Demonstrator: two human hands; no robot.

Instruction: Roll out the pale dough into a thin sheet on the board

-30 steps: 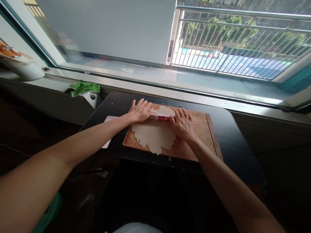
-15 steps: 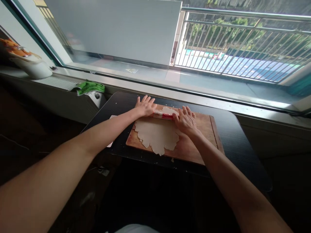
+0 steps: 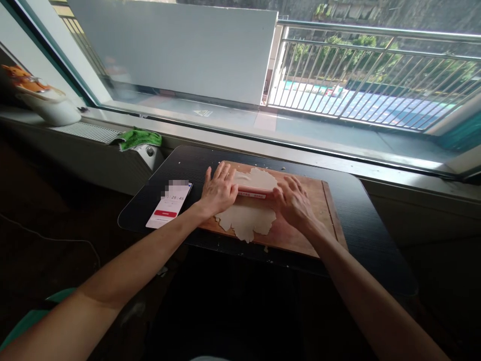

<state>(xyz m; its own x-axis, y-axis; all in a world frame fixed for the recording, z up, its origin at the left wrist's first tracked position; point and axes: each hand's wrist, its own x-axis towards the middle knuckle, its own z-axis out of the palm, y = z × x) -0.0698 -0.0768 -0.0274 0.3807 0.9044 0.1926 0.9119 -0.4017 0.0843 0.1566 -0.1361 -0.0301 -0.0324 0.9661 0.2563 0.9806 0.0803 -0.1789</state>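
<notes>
A thin sheet of pale dough (image 3: 246,220) with a ragged edge lies on a wooden board (image 3: 296,238). Across it rests a reddish rolling pin (image 3: 257,193) with a white printed label. My left hand (image 3: 219,189) is closed over its left end, thumb along the pin and the other fingers reaching forward. The right end is under my right hand (image 3: 295,200), whose fingers bend over it. Both palms hide the pin's ends. Dough shows on the far side of the pin as well as the near side.
The board lies on a black table (image 3: 370,230) scattered with dough crumbs. Left of the board is a phone (image 3: 169,205) with a lit screen. A green cloth (image 3: 140,138) hangs over the radiator by the window, near a white pot (image 3: 54,108). Window glass rises behind the table.
Both hands have drawn the rolling pin nearer to me over the dough. The pin has turned, showing another side of its label. The phone, earlier mostly behind my left arm, is now uncovered.
</notes>
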